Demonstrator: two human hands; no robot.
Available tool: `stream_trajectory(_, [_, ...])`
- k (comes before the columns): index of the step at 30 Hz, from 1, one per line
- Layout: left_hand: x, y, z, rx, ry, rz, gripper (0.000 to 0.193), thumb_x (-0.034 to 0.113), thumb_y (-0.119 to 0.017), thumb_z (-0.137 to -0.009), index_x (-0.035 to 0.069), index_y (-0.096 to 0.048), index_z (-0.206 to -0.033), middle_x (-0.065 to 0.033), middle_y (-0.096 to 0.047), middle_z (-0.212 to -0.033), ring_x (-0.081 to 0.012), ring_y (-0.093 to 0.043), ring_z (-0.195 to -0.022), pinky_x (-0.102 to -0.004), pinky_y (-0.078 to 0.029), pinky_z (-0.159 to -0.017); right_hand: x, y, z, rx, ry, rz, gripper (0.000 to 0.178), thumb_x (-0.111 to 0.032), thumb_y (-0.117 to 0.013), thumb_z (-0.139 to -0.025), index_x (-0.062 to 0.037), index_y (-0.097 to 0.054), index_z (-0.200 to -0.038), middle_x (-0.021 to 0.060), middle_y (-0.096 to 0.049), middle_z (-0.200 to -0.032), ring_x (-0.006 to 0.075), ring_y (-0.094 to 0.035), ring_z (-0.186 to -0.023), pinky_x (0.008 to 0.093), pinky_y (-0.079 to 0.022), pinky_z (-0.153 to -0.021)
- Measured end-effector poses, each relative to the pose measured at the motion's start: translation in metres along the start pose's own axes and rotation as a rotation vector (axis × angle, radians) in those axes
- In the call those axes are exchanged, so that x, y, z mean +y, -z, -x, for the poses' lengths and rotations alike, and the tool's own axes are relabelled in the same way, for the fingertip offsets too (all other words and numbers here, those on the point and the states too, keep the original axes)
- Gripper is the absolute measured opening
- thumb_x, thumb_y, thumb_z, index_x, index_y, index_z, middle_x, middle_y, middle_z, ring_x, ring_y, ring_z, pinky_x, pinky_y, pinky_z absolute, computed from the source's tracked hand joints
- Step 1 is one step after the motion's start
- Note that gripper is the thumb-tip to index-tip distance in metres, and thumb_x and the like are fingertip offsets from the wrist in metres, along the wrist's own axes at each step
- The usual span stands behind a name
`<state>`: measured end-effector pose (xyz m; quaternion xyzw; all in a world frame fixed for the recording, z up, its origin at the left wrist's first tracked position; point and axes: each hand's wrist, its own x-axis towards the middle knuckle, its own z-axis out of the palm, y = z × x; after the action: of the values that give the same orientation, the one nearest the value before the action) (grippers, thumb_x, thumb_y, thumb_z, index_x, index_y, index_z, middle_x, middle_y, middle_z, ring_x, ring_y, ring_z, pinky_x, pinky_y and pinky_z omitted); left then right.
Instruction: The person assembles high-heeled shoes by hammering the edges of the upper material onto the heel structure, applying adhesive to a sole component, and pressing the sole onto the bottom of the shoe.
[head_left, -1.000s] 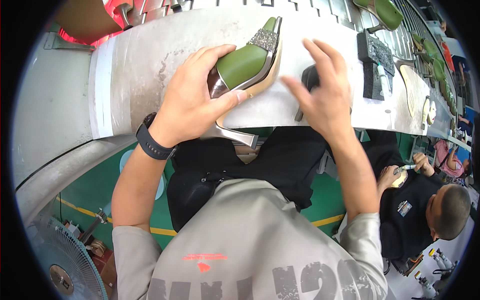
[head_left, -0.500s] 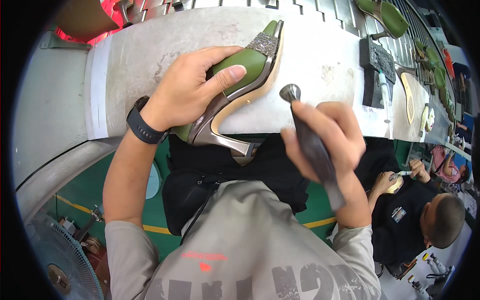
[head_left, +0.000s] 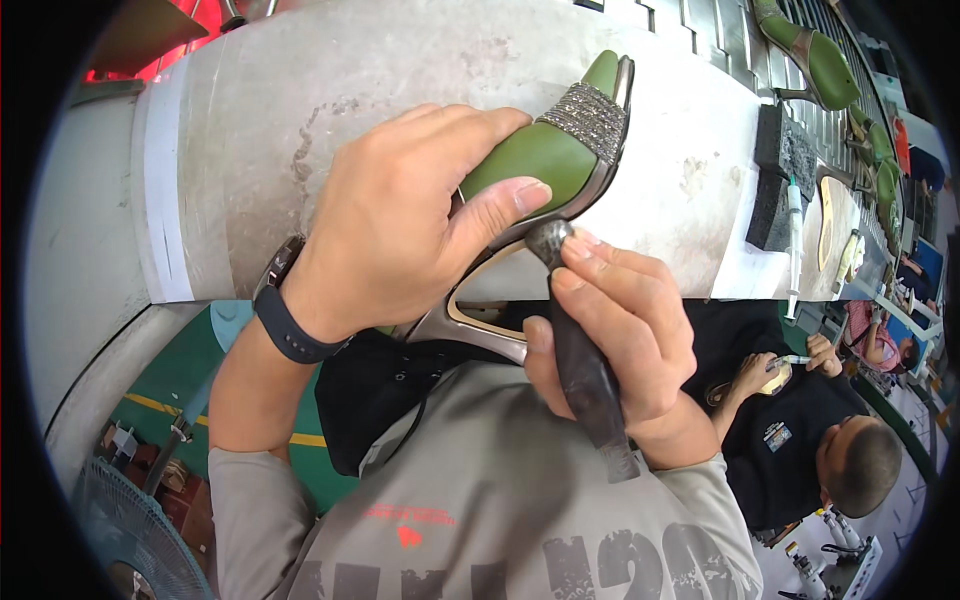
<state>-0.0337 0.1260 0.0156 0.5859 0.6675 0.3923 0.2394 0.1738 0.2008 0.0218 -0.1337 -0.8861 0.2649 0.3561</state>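
Observation:
My left hand is wrapped over a high-heeled sandal on a green last, its toe pointing away over the bench. A glittery band crosses the forefoot, and the metallic heel points back toward me. In my closed right hand is a shoemaker's hammer, gripped near its head with the dark handle slanting down toward my shirt. The round metal head is at the sandal's edge near the arch; whether it touches is unclear. My left hand hides much of the sandal's rear.
The pale worktop lies under the sandal. Right of it are black blocks, a syringe and a loose sole. More green shoes stand on the slatted conveyor. A co-worker sits at right; a fan stands lower left.
The hammer has moved left, its head now beside the sandal's arch. The sandal has turned to show more of its upper and less of its sole. My view has shifted slightly.

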Motion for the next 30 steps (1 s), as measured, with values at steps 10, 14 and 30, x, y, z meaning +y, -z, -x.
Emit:
stream_trajectory(10, [-0.003,-0.006,0.003,0.059,-0.063,-0.025,0.034,0.018,-0.071,-0.096,-0.003,-0.066,-0.122,-0.0189,-0.072,-0.105,-0.0355,-0.069,-0.094,-0.0384,-0.054,-0.084,-0.019,-0.019,0.003,-0.012,-0.182,-0.299,0.038,0.001,-0.083,-0.069,0.0041,-0.07,-0.104,0.02,-0.073,-0.103,0.0344,-0.074,-0.092,0.0389,-0.061,-0.079])
stream_trajectory(14, [-0.004,-0.003,0.004,0.039,-0.022,0.013,0.035,0.021,-0.068,-0.099,-0.004,-0.066,-0.124,-0.0189,-0.072,-0.106,-0.0332,-0.07,-0.094,-0.0375,-0.054,-0.085,-0.014,-0.02,0.0,-0.016,-0.142,-0.366,0.034,0.002,-0.081,-0.071,0.0029,-0.07,-0.104,0.0174,-0.073,-0.1,0.0341,-0.074,-0.094,0.0392,-0.06,-0.083])
stream_trajectory(30, [-0.004,-0.006,0.007,0.088,-0.048,-0.015,0.033,0.021,-0.068,-0.099,-0.004,-0.067,-0.121,-0.0191,-0.071,-0.102,-0.0352,-0.069,-0.09,-0.0383,-0.054,-0.08,-0.027,-0.026,0.0,0.091,-0.028,0.093,0.03,0.002,-0.079,-0.065,0.0043,-0.073,-0.095,0.0177,-0.072,-0.094,0.0316,-0.073,-0.08,0.0354,-0.063,-0.073])
